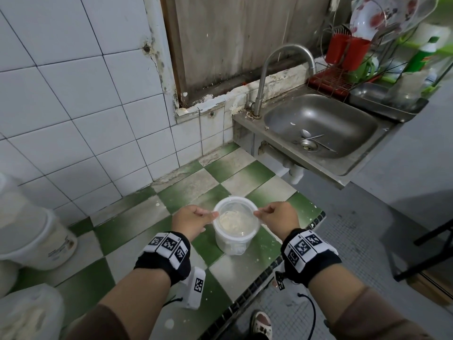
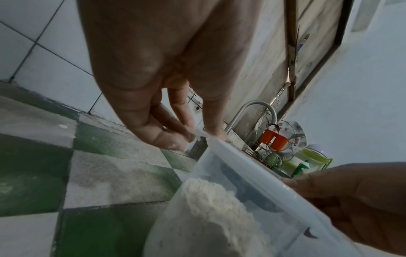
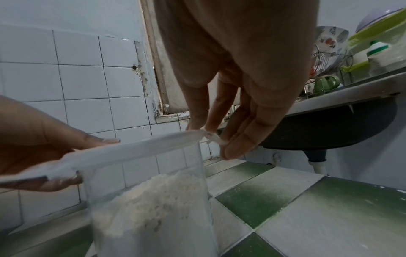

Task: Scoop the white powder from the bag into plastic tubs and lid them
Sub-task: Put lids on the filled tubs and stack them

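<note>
Clear lid (image 1: 235, 218) pinched btwn L hand (image 1: 191, 223) & R hand (image 1: 278, 219).

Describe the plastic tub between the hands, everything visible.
The tub is a round, translucent plastic container standing upright on the green-and-white checkered tile counter. White powder fills it partway, heaped unevenly. A clear lid lies across its mouth; whether it is snapped shut cannot be told. The left hand and the right hand pinch the lid's rim at opposite sides.
</note>
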